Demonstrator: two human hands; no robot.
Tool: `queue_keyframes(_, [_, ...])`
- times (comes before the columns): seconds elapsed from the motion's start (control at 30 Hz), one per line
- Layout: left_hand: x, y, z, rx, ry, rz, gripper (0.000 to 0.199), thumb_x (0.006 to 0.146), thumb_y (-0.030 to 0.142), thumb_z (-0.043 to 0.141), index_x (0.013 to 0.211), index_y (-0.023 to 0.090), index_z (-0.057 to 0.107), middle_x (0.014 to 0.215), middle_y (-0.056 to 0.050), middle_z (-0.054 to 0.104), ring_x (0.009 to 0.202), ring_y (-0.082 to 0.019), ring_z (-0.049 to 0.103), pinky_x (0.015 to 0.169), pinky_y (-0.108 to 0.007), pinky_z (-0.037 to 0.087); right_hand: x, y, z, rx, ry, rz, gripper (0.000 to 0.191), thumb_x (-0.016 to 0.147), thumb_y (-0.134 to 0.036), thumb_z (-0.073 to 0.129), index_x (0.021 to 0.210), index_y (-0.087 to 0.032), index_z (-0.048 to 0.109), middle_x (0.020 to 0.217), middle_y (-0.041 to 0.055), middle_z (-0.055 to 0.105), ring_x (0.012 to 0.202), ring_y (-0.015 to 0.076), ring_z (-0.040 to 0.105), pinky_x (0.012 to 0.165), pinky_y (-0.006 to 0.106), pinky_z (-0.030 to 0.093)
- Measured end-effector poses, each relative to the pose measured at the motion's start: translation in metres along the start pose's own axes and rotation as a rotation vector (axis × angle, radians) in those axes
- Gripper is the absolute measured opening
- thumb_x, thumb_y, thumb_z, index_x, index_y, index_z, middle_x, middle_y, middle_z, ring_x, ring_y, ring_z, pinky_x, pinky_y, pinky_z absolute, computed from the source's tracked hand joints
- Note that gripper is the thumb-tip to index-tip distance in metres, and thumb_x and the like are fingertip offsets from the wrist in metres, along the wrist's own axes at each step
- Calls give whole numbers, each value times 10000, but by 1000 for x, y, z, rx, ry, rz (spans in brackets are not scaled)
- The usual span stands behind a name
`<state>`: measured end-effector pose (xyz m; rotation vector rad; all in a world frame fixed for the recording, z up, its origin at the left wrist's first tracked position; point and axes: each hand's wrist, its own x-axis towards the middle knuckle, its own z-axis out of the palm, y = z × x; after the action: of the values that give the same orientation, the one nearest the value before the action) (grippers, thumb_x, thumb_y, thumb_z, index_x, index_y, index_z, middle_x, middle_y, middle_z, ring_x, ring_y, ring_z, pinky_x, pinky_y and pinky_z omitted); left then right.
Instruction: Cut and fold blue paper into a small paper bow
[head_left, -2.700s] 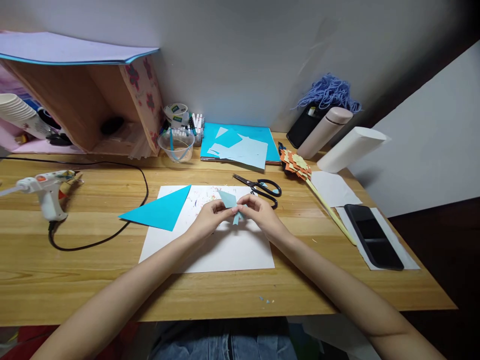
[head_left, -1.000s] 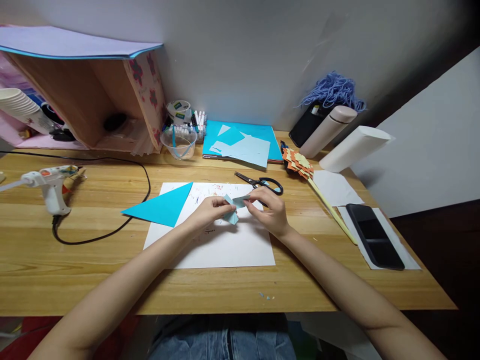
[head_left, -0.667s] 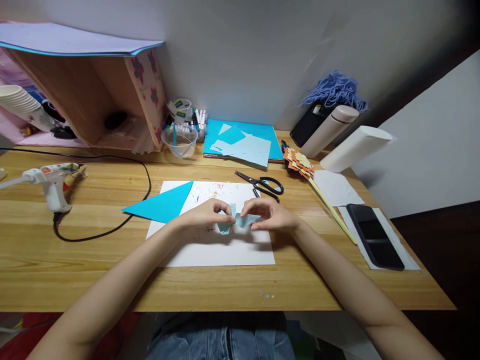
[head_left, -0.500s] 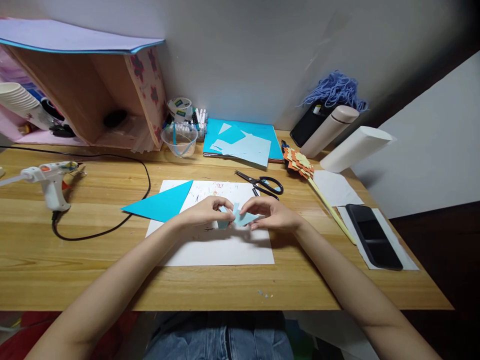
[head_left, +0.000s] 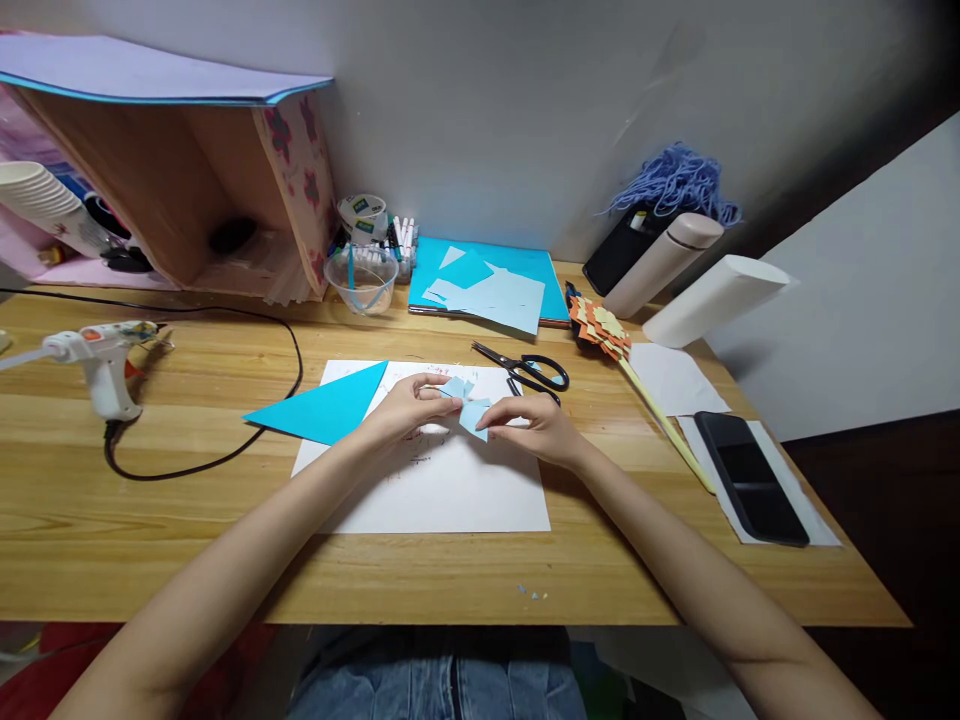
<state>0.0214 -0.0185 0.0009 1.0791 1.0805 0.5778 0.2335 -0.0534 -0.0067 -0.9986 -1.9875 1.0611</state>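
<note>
A small light blue paper cutout (head_left: 474,416) with several petal-like lobes is held above a white sheet (head_left: 442,500). My left hand (head_left: 411,408) pinches its left part between thumb and fingers. At the lower right lobe, my right hand (head_left: 534,425) pinches the paper's edge. Left of the hands, a bright blue paper triangle (head_left: 322,405) lies partly over the white sheet. Black-handled scissors (head_left: 525,366) rest just beyond my right hand, blades pointing left, with blue scraps by the handles.
A glue gun (head_left: 109,370) with a trailing cord stands at the left. Blue paper (head_left: 491,300) lies at the back near a plastic cup (head_left: 361,282). To the right are a paper flower (head_left: 600,325) on a yellow stem, a phone (head_left: 750,480) and a bottle (head_left: 667,262).
The cutout has turned and opened flatter, its lobes now spread apart. My right hand has shifted slightly left and grips a lower lobe; the left fingers moved up a little.
</note>
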Motion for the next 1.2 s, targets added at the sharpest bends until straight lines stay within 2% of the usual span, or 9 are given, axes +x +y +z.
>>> queue_keyframes(0.1, [-1, -2, 2, 64, -3, 31, 569, 627, 399, 730, 1088, 144, 514, 768, -52, 684, 452, -75, 498, 373, -187, 214, -1, -1, 4, -38, 13, -48, 101, 776, -197, 606, 831, -209, 689, 754, 17, 701, 658, 127, 625, 567, 221, 476])
queue_keyframes(0.17, [-1, -3, 3, 69, 10, 58, 556, 630, 394, 725, 1082, 154, 509, 711, -15, 661, 435, -64, 471, 371, -184, 199, 0, -2, 7, -37, 25, -41, 82, 781, -212, 610, 803, -206, 689, 732, 18, 695, 651, 127, 617, 567, 225, 466])
queue_keyframes(0.33, [-2, -2, 9, -8, 40, 106, 429, 603, 337, 739, 938, 146, 551, 654, 0, 642, 530, -105, 548, 476, -207, 365, 3, -7, 13, 23, 88, 99, 102, 778, -275, 620, 737, -194, 666, 734, 19, 648, 635, 122, 560, 589, 250, 435])
queue_keyframes(0.5, [-2, -4, 11, -20, -8, 168, 334, 621, 341, 716, 849, 139, 580, 766, -43, 667, 684, -163, 620, 558, -228, 425, 5, -4, 18, 174, 129, 297, 209, 750, -379, 633, 722, -173, 623, 711, 4, 553, 557, 100, 479, 517, 248, 390])
queue_keyframes(0.7, [-1, -5, 10, 7, -24, 181, 273, 651, 317, 699, 829, 142, 588, 740, -24, 642, 704, -160, 621, 630, -250, 452, 6, -8, 18, 91, 162, 312, 197, 744, -362, 626, 696, -171, 630, 719, -2, 508, 596, 101, 429, 564, 259, 342])
queue_keyframes(0.9, [0, -6, 11, -6, -61, 227, 231, 642, 301, 699, 766, 141, 587, 753, -17, 621, 715, -150, 612, 709, -284, 455, 7, -8, 19, 142, 134, 359, 177, 740, -347, 604, 701, -176, 627, 756, 7, 513, 673, 130, 471, 654, 289, 362])
queue_keyframes(1.2, [-2, -5, 11, 16, -89, 208, 224, 636, 283, 706, 756, 136, 586, 739, -14, 606, 707, -145, 597, 686, -275, 439, 6, -6, 19, 29, 149, 341, 153, 761, -292, 570, 679, -182, 638, 736, 7, 503, 689, 135, 455, 661, 284, 344])
